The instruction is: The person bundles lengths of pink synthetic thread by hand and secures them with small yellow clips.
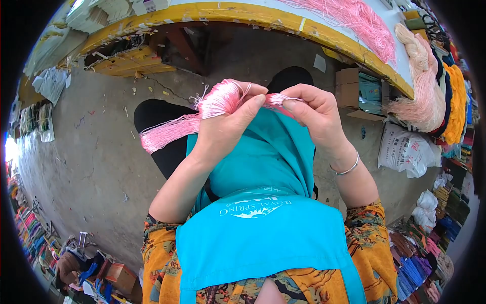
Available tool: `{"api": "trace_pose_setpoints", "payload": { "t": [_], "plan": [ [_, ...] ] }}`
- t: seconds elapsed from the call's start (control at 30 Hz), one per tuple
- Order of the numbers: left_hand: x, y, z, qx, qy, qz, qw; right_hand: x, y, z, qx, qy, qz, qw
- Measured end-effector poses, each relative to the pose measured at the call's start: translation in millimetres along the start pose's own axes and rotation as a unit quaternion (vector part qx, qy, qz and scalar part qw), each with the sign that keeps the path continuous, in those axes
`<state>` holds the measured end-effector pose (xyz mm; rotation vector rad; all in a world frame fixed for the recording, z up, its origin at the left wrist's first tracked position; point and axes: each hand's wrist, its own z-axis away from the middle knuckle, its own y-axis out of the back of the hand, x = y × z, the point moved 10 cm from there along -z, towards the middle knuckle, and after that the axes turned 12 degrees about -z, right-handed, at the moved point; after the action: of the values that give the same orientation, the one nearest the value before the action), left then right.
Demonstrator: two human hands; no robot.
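Observation:
A skein of shiny pink thread (172, 130) is wrapped over my left hand (230, 124), with its loose end hanging past the wrist on the left. My left thumb and fingers are closed on the thread in front of me. Close beside it, my right hand (316, 111) pinches the other end of the same skein between thumb and fingers. A short stretch of pink thread spans the gap between both hands. Both hands are above my lap, over the turquoise apron (258, 228). A few fine strands stick up near the left knuckles.
Ahead runs a table with a yellow edge (243, 14), with a pile of pink thread (354, 25) on top. Pale and orange yarn hanks (454, 104) hang at the right. Below stand a cardboard box (348, 86) and a white plastic bag (405, 149). Colourful bundles line both sides.

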<state>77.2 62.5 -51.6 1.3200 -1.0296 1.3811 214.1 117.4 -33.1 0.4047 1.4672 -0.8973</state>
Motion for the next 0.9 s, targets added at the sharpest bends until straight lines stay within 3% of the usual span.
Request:
{"api": "trace_pose_setpoints", "payload": {
  "t": [0.17,0.37,0.43,0.47,0.57,0.67,0.77,0.9],
  "plan": [
    [2.3,1.2,2.1,-0.018,-0.007,-0.012,1.000,2.2,-2.6,1.1,-0.003,-0.007,-0.021,1.000],
    [23.0,0.0,2.2,0.007,-0.102,-0.102,0.990,1.8,-4.7,1.5,-0.011,-0.005,-0.023,1.000],
    [14.8,-7.3,-1.7,-0.050,-0.099,-0.083,0.990,3.0,-5.7,0.3,-0.020,-0.025,-0.030,0.999],
    [-0.8,-15.5,-0.6,-0.096,0.006,0.017,0.995,4.2,-4.7,-0.2,-0.020,-0.025,-0.030,0.999],
    [-13.1,-13.1,3.2,-0.134,0.059,-0.043,0.988,3.4,-1.7,0.0,-0.007,-0.018,0.033,0.999],
    [-8.1,-1.5,3.3,-0.075,0.083,-0.042,0.993,-5.9,-3.5,1.1,0.014,-0.006,0.089,0.996],
    [-4.5,0.0,2.2,-0.054,0.039,-0.048,0.997,-10.8,-9.4,2.5,0.011,0.032,0.073,0.997],
    [-2.5,-0.8,3.6,-0.051,0.056,-0.030,0.997,-11.1,-12.0,2.6,0.006,0.054,0.107,0.993]
  ]
}}
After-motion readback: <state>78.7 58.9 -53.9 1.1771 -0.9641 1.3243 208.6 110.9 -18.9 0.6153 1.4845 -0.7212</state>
